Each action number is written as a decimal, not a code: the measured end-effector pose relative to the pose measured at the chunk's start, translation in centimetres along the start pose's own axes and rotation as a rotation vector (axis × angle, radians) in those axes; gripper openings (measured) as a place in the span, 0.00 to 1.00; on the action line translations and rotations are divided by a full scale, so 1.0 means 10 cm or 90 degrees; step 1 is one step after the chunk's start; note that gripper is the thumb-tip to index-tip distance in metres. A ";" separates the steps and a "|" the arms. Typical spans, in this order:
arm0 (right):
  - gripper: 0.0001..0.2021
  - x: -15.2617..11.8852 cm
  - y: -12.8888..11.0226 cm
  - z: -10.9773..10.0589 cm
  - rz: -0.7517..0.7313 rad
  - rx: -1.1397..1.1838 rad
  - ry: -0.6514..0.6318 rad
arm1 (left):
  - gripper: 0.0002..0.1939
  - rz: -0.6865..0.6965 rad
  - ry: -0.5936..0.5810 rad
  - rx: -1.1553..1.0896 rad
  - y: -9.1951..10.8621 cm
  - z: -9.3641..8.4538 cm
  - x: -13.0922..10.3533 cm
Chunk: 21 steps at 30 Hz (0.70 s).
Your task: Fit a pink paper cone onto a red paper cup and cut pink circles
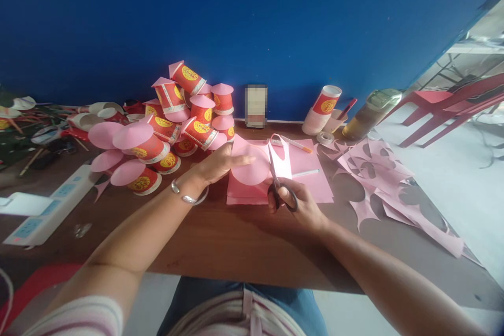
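My left hand (221, 164) grips a sheet of pink paper (251, 164) by its left side, thumb on top. The part in my hand is rounded, and a strip hangs off along its right edge. In my right hand (302, 203) is a pair of scissors (276, 182) with dark handles. Its blades point away from me and lie at the paper's right edge. Beneath both hands rests a stack of pink sheets (321, 189). On the stack lie an orange pen (301, 145) and a white pen (306, 172).
Red paper cups with pink cone tops (163, 128) are piled at left, beside a white power strip (51, 205). Pink paper scraps (370, 168) cover the table's right side. Stacked cups (321, 113), a tape roll (325, 138) and a bottle (370, 113) stand by the blue wall (252, 21).
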State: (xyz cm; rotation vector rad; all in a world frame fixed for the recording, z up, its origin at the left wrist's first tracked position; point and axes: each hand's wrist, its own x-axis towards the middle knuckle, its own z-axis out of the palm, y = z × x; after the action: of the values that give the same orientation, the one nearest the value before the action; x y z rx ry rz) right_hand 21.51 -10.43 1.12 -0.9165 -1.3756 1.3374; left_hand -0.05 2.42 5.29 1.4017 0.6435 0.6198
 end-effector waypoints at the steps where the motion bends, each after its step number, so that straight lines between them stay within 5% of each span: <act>1: 0.26 0.00 0.00 0.00 -0.002 -0.002 -0.002 | 0.20 0.002 0.002 0.002 0.00 0.00 0.00; 21: 0.27 0.00 0.04 -0.02 0.009 -0.008 -0.008 | 0.20 -0.005 0.008 -0.005 0.07 0.02 -0.01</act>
State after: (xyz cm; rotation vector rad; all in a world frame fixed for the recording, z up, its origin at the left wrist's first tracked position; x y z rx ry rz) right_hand 21.70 -10.30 0.69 -0.9294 -1.3908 1.3488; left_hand -0.03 2.25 6.00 1.3887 0.6558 0.6247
